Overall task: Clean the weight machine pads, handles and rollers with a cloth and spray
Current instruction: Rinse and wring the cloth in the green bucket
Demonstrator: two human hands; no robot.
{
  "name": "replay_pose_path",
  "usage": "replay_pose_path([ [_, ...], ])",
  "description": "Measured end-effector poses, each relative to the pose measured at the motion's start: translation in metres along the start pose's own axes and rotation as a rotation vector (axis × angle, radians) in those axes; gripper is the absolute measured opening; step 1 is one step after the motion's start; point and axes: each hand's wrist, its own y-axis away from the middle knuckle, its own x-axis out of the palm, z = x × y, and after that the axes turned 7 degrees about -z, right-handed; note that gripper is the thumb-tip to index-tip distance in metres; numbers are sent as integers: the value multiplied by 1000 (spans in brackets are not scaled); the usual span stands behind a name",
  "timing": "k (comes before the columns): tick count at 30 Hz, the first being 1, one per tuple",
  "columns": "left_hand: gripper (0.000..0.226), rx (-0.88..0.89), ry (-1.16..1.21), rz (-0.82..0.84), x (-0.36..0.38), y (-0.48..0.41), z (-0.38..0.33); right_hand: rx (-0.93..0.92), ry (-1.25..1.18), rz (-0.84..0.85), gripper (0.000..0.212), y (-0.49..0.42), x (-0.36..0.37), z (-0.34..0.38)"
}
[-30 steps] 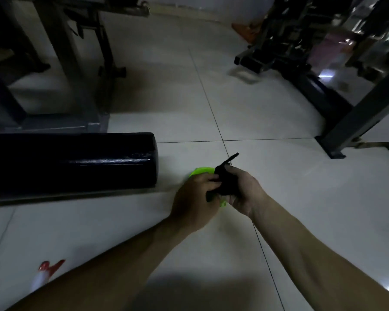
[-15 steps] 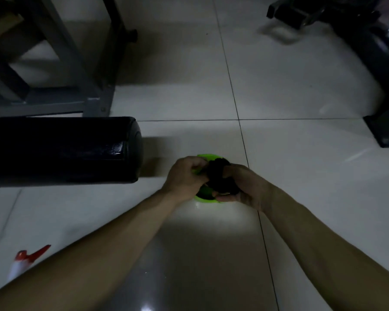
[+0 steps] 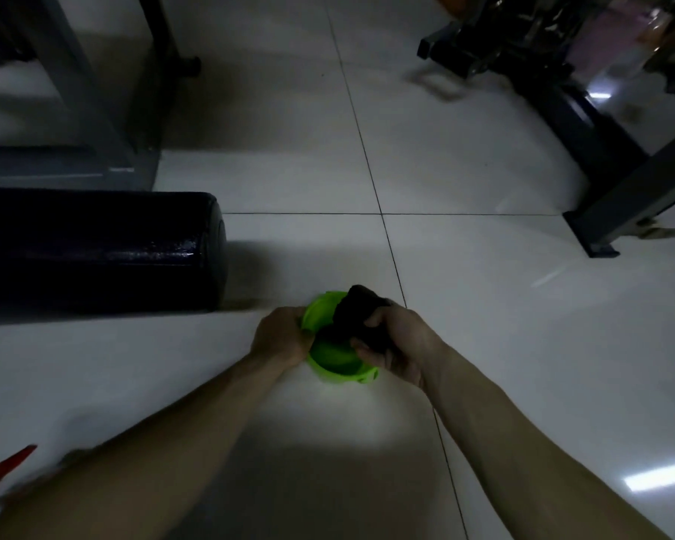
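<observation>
A small bright green bowl [image 3: 336,364] sits on the white tiled floor in front of me. My right hand [image 3: 396,344] grips a bunched dark cloth [image 3: 357,309] over the bowl. My left hand [image 3: 281,337] holds the bowl's left rim with curled fingers. A black padded roller [image 3: 94,251] lies horizontally to the left, a short way from the bowl. The red trigger of a spray bottle [image 3: 4,467] shows at the lower left edge, mostly cut off.
A grey machine frame [image 3: 94,111] stands behind the roller at the upper left. Another dark machine base [image 3: 601,157] with a foot [image 3: 597,235] occupies the upper right. Open tiled floor [image 3: 406,130] stretches between the two machines.
The view has shifted so the hands and bowl sit lower in frame. The cloth, first held up between both hands, is now bunched in my right hand over the bowl; my left hand holds the rim.
</observation>
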Motion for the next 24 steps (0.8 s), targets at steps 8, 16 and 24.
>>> replay_pose_path([
  [8, 55, 64, 1, 0, -1, 31, 18, 106, -148, 62, 34, 9, 18, -28],
  [16, 42, 320, 510, 60, -8, 44, -24, 154, -290, 274, 25, 21, 24, -29],
  [24, 12, 397, 402, -207, -11, 45, -37, -51, 52, 109, 49, 33, 27, -21],
])
